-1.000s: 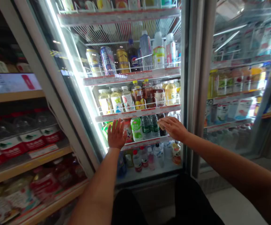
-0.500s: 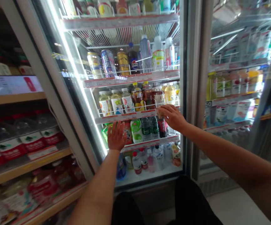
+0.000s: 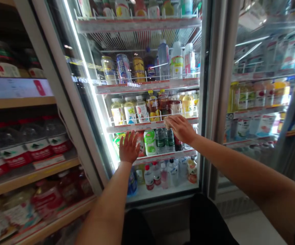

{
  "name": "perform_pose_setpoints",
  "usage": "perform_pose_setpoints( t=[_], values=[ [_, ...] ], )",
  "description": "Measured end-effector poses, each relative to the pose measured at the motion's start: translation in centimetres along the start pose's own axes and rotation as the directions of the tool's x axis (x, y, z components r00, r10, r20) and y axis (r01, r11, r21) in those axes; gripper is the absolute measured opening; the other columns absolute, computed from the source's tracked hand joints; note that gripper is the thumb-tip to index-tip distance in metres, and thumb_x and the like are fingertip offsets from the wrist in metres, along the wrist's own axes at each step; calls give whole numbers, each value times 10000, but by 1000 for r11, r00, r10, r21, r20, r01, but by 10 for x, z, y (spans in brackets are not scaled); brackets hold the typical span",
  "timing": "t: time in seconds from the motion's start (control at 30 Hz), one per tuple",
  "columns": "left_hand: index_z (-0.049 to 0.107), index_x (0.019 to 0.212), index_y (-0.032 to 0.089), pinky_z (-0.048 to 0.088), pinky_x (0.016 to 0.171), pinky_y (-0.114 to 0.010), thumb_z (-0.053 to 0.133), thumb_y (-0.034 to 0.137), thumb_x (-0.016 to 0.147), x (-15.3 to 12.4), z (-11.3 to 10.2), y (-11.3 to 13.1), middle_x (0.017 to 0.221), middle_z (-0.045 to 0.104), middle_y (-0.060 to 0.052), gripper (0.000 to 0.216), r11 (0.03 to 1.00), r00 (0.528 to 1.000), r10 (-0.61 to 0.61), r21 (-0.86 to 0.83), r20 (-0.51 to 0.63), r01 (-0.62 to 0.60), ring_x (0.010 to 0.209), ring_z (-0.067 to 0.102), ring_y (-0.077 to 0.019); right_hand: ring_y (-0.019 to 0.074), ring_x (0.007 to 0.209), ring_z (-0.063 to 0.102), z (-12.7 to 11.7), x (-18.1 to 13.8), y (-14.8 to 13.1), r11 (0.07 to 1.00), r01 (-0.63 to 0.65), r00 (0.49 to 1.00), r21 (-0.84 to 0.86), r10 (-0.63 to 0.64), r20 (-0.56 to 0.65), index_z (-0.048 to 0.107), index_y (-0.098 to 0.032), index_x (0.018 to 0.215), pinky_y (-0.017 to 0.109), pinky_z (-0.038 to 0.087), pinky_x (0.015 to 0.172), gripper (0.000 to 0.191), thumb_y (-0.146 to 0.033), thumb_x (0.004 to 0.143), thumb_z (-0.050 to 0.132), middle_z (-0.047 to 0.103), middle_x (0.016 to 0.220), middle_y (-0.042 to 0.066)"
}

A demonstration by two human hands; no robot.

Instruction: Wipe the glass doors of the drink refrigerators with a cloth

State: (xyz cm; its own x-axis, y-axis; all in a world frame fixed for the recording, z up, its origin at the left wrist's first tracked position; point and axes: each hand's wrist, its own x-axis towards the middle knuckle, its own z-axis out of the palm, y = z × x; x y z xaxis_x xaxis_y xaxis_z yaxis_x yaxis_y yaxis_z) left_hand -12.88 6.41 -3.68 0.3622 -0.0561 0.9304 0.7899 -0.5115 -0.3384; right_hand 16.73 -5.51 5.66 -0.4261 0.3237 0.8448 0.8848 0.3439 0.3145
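Observation:
My left hand (image 3: 129,147) is raised with its fingers spread, palm toward the glass door (image 3: 151,172) of a lit drinks fridge. It appears to rest on the glass, in front of a lower shelf. Under the fingers of my right hand (image 3: 181,128) is a pale, crumpled cloth (image 3: 167,121), pressed to the same pane just below the middle shelf's edge. Much of the cloth is hidden by the fingers. Behind the glass, near my right hand, are green-labelled water bottles (image 3: 160,141) and a dark tea bottle (image 3: 152,106).
Wooden shelves (image 3: 30,175) with large red-labelled bottles (image 3: 31,143) stand close on the left. A metal door frame (image 3: 217,102) separates this pane from another fridge door on the right. My dark-clothed knees (image 3: 206,217) are near the fridge base.
My right hand has slid a little to the left across the glass with the cloth. My left hand stays nearly in place. The view has shifted slightly.

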Motion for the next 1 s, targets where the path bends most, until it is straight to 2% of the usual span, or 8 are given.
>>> perform_pose_setpoints(
  t=[0.1,0.23,0.37,0.5,0.67,0.8,0.93,1.0],
  values=[
    [229,1562,248,121,1257,-437,518,289,951,0,0,0,1558,370,-64,676,1000,1000,-5,0,2,5,1514,171,-219,279,1204,489,3,8,-8,998,58,997,-5,-57,42,526,-166,1379,456,434,1040,437,-112,953,444,597,1313,118],
    [233,1561,246,118,1257,-428,516,286,952,0,-1,0,1555,374,-65,672,1000,1000,-2,11,0,2,1513,171,-214,287,1214,470,7,16,-17,1000,-16,1000,-12,16,-12,520,-154,1384,452,429,1036,449,-113,940,470,592,1313,129],
    [225,1563,258,104,1260,-422,520,298,954,0,-2,0,1555,377,-59,678,1000,1000,-10,1,6,10,1513,171,-211,276,1217,471,11,15,-25,995,103,992,-1,-103,70,540,-160,1363,443,414,1042,425,-105,954,435,599,1312,121],
    [223,1563,259,103,1261,-424,509,296,959,0,-2,0,1559,370,-58,670,1000,1000,-14,-7,12,14,1512,170,-213,270,1224,468,15,7,-30,991,133,987,-7,-132,91,526,-152,1381,438,391,1058,433,-108,960,434,594,1328,132],
    [232,1561,239,116,1258,-443,494,299,962,-1,-1,1,1563,358,-67,657,1000,1000,-2,18,7,2,1513,173,-221,271,1204,476,25,-3,-37,952,299,926,72,-307,219,552,-142,1360,432,402,1022,426,-112,941,485,616,1301,135],
    [226,1562,229,128,1253,-450,496,293,960,-1,-1,1,1562,359,-73,663,1000,1000,3,24,5,-3,1513,171,-228,268,1198,476,32,-2,-47,967,232,941,106,-251,226,549,-157,1371,440,404,1006,440,-116,936,493,606,1316,143],
    [232,1561,243,128,1254,-450,494,295,963,-1,-1,0,1558,367,-70,654,1000,1000,-9,8,7,9,1508,191,-229,258,1179,491,34,6,-59,956,258,922,142,-287,259,573,-159,1342,426,407,1004,405,-131,948,486,616,1306,138],
    [230,1561,248,126,1255,-450,497,298,963,-1,-1,0,1558,367,-70,657,1000,1000,-12,-4,11,12,1508,190,-227,258,1189,485,34,12,-64,967,218,942,130,-243,230,562,-171,1359,425,405,1010,414,-132,959,462,606,1325,131]
  ],
)
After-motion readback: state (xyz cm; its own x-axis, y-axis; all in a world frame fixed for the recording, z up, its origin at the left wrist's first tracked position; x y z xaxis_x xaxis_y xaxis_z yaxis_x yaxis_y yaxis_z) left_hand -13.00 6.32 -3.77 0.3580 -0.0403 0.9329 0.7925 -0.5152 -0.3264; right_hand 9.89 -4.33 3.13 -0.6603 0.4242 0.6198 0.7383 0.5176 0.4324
